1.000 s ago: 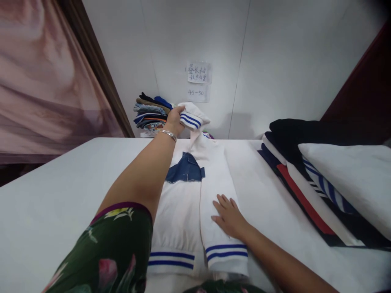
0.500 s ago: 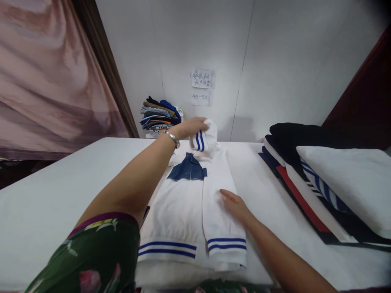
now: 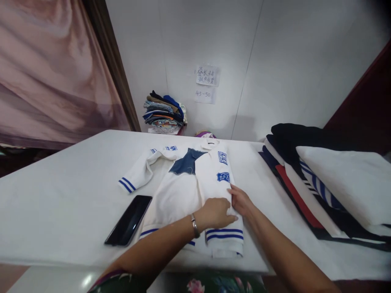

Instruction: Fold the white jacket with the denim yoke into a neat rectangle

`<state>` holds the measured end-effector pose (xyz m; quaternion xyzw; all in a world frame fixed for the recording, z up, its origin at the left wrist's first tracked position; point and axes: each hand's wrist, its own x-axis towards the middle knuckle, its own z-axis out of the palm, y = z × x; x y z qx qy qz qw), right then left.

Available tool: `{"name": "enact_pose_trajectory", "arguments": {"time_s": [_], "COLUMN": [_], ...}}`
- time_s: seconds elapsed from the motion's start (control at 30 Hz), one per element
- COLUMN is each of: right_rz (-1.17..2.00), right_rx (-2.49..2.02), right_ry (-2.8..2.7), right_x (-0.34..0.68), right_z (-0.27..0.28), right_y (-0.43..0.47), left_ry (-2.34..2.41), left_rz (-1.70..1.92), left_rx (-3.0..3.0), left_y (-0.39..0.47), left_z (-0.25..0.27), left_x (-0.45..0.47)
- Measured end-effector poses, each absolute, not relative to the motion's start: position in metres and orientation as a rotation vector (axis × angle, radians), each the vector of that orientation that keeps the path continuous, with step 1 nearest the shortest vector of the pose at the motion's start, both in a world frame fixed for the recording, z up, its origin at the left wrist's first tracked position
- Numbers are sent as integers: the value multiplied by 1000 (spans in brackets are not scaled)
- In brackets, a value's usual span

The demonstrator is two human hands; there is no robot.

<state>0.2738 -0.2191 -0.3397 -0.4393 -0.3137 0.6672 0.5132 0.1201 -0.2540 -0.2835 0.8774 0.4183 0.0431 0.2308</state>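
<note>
Left hand (image 3: 218,213) lowered beside right hand (image 3: 242,202), white jacket (image 3: 181,195) lengthwise, collar (image 3: 210,143) toward wall (image 3: 281,73), fingers (image 3: 226,204) half-curled, grip unclear

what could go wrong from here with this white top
The phone lies close beside the white top, so a tug on the cloth or a sweep of the left forearm might knock it.

The sleeve on the left lies bent and loose, so it could twist or bunch if the top is shifted.

The left hand and right hand are both at the right side, so uneven pulling there may crease the cloth.
</note>
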Motion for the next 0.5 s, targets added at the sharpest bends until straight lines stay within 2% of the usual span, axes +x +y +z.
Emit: {"name": "enact_pose_trajectory", "arguments": {"time_s": [0.17, 0.3, 0.5], "right_rz": [1462, 1416, 1283], "right_rx": [-1110, -1401, -1488], "right_ry": [-742, -820, -960], "right_x": [277, 284, 291], "right_z": [-342, -347, -343], "right_y": [-219, -222, -192], "left_ry": [1136, 1109, 1093], "left_rz": [477, 426, 485], "left_rx": [2322, 2409, 2422], "left_y": [-253, -258, -263], "left_z": [-285, -314, -328], "left_x": [101, 97, 100]}}
